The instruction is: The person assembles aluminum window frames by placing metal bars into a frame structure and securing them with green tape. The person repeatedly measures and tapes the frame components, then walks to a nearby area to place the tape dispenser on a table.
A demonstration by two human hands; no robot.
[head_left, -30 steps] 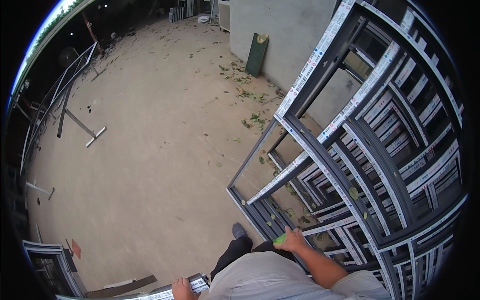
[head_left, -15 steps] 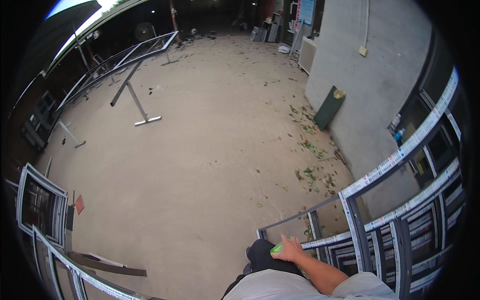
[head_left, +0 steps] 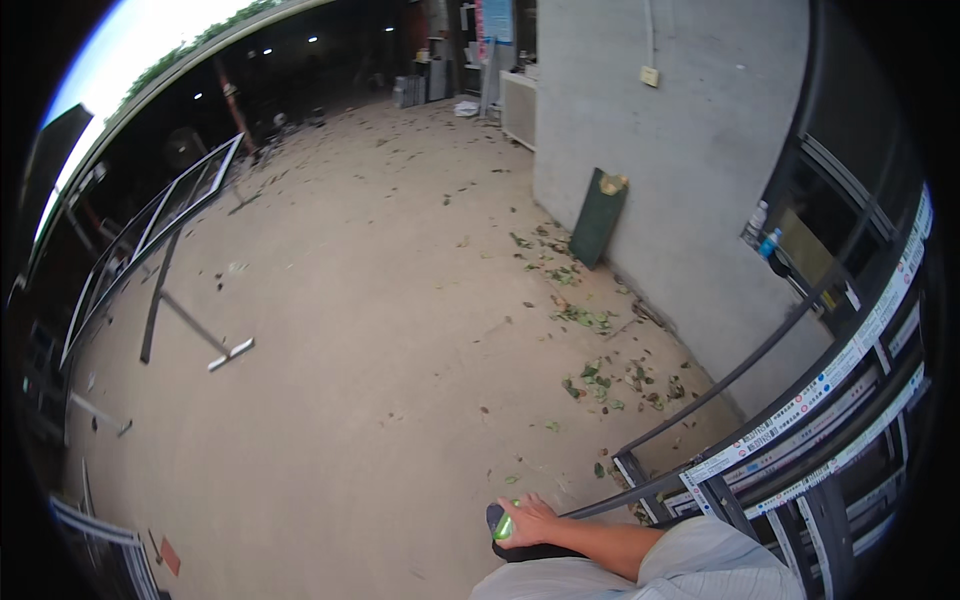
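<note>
My right hand (head_left: 529, 522) is at the bottom middle, with its forearm coming in from the lower right. Its fingers are closed around a small bright green object (head_left: 503, 525), mostly covered by the hand, so its kind does not show. Just beside the hand is a dark shoe (head_left: 494, 515) on the floor. To the right of my arm stand several grey window frames (head_left: 760, 440) edged with printed white tape; my hand is apart from them. My left hand is out of view.
Green and brown leaves (head_left: 590, 318) litter the concrete floor (head_left: 330, 400) along the grey wall (head_left: 670, 150). A dark green board (head_left: 598, 218) leans there. Metal stands (head_left: 205, 335) and a long frame (head_left: 150, 225) are at left. Bottles (head_left: 768, 240) sit on a window ledge.
My view has swung to the right, so the wall and stands sit further left in the picture. My right hand, still closed on the green object, appears further left and slightly lower.
</note>
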